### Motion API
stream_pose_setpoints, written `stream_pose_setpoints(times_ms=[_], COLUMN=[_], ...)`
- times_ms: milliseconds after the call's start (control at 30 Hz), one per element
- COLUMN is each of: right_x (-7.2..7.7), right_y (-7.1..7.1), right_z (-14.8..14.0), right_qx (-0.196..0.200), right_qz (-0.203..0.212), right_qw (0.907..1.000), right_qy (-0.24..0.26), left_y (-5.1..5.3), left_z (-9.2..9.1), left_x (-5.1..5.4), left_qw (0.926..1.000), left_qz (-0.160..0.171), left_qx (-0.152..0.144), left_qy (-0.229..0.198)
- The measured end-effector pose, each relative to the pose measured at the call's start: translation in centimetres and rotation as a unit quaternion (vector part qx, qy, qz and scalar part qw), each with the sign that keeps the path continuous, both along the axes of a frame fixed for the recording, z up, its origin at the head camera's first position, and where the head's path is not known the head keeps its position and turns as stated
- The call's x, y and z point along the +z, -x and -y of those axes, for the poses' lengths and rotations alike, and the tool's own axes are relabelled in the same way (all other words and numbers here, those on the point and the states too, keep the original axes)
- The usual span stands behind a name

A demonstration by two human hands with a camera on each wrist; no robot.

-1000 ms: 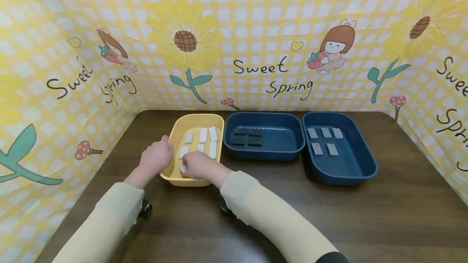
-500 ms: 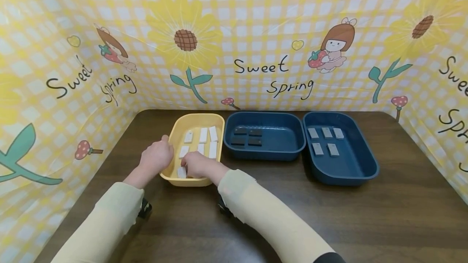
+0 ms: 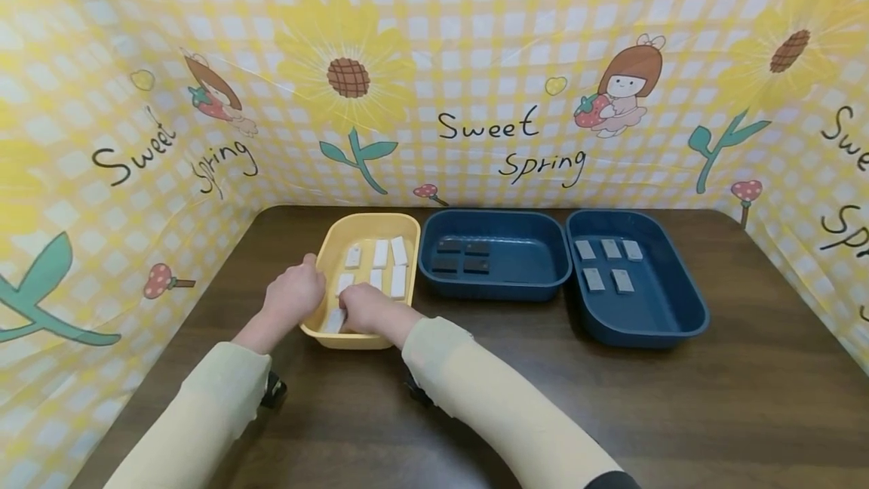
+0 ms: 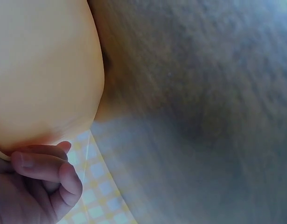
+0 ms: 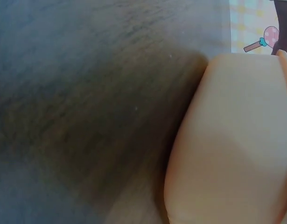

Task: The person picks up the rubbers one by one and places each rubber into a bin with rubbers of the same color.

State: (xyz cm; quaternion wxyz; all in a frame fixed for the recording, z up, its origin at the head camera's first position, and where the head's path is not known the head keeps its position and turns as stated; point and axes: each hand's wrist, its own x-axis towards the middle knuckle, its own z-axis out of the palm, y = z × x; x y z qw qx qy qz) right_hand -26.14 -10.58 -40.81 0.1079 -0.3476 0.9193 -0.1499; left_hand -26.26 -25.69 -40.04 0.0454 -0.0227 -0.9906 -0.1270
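My left hand (image 3: pixel 293 294) grips the left rim of a yellow tray (image 3: pixel 365 220). Its curled fingers also show at the tray wall (image 4: pixel 50 93) in the left wrist view. My right hand (image 3: pixel 370 308) reaches into the front of that tray and pinches the right side of a small white rectangular tile (image 3: pixel 334 321), which sits at a slant. Behind it are several more white tiles (image 3: pixel 380 253), roughly in rows and partly covered by the right hand. The right wrist view shows only the tray's outer wall (image 5: pixel 232 140); the fingers are hidden there.
A blue tray (image 3: pixel 526 289) holding several black tiles (image 3: pixel 449 247) stands right of the yellow one. Beside it, another blue tray (image 3: pixel 655 334) holds several pale grey tiles (image 3: pixel 594 280). Checkered cloth (image 3: pixel 475 36) rises behind the brown table (image 3: pixel 353 413).
The front white tile, mostly covered by my right fingers earlier, now shows more and has turned to a slant. My left hand has stayed on the rim.
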Motion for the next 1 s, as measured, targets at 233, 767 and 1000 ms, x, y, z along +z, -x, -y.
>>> stream_pose_setpoints(times_ms=[233, 767, 1000], right_x=[0.7, 3.8, 5.4], right_y=[0.1, -2.1, -3.7], right_z=[-1.1, -9.8, -15.3], right_qx=[0.013, 0.072, 0.070], right_qz=[0.017, -0.069, -0.117], right_qw=[0.9993, 0.9950, 0.9887], right_qy=[-0.032, 0.012, 0.062], left_y=[0.0, -0.3, -0.2], left_z=[0.0, -0.1, -0.1], left_x=[-0.1, -0.3, 0.0], left_qw=[1.0000, 1.0000, 0.9998], left_qz=[0.003, 0.009, 0.017], left_qx=[-0.004, 0.000, 0.004], left_qy=[0.003, 0.002, 0.006])
